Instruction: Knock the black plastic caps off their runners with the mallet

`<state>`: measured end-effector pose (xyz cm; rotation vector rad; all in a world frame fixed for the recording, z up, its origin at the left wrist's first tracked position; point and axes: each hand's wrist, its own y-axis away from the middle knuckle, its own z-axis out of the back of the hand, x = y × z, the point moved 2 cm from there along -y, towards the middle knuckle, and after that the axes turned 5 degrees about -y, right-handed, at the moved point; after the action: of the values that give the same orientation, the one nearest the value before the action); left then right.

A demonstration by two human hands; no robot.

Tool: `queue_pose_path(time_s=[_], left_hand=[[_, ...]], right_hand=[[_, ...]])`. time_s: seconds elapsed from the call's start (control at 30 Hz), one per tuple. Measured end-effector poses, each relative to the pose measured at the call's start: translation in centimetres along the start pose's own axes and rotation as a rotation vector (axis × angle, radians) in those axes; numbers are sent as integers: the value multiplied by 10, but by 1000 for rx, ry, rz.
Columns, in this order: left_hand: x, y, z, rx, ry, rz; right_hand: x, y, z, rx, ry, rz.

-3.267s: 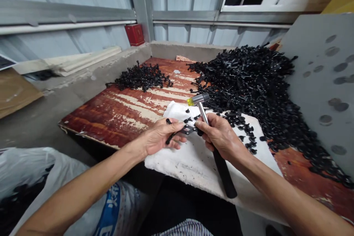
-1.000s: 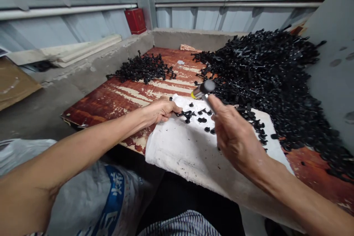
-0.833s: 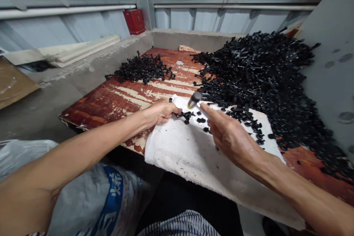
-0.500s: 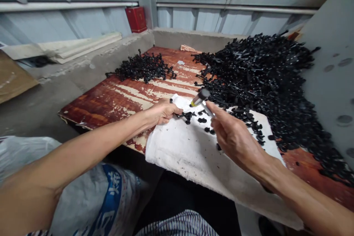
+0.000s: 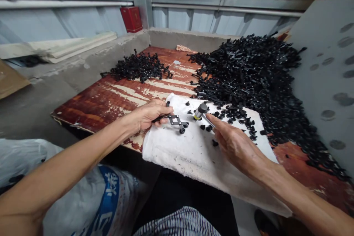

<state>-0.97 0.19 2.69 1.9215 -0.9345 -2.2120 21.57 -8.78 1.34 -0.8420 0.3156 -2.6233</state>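
Observation:
Pinched in my left hand (image 5: 155, 113) is a black linkage of thin jointed bars (image 5: 174, 120) with round ends, held over the left part of a white cloth (image 5: 177, 151). My right hand (image 5: 235, 138) is closed around the handle of a small hammer (image 5: 201, 111), which has a metal head, a black face on top and a yellow ring below. The hammer head is low over the cloth, to the right of the linkage and apart from it. Several small black round-headed pieces (image 5: 208, 128) lie scattered on the cloth around the hammer.
A large heap of black parts (image 5: 249, 70) covers the table's right side, against a grey panel (image 5: 329, 81). A smaller pile of black linkages (image 5: 139, 65) sits on the worn red tabletop (image 5: 91, 99). White plastic bags (image 5: 83, 188) stand below its left edge. A red box (image 5: 131, 19) rests on the ledge.
My left hand has drawn slightly left and the linkage now shows spread out. The hammer has come down toward the cloth. The whole view has shifted a little.

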Motion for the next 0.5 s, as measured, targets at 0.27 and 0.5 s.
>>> queue_pose_path(time_s=[0.27,0.5], left_hand=[[12,7,-9,41,-282,-103],[1,1,-30,142,-576,-222]], right_hand=[[8,2,-4,11,-201,-115],[21,35,-1,-206,-802,-555]])
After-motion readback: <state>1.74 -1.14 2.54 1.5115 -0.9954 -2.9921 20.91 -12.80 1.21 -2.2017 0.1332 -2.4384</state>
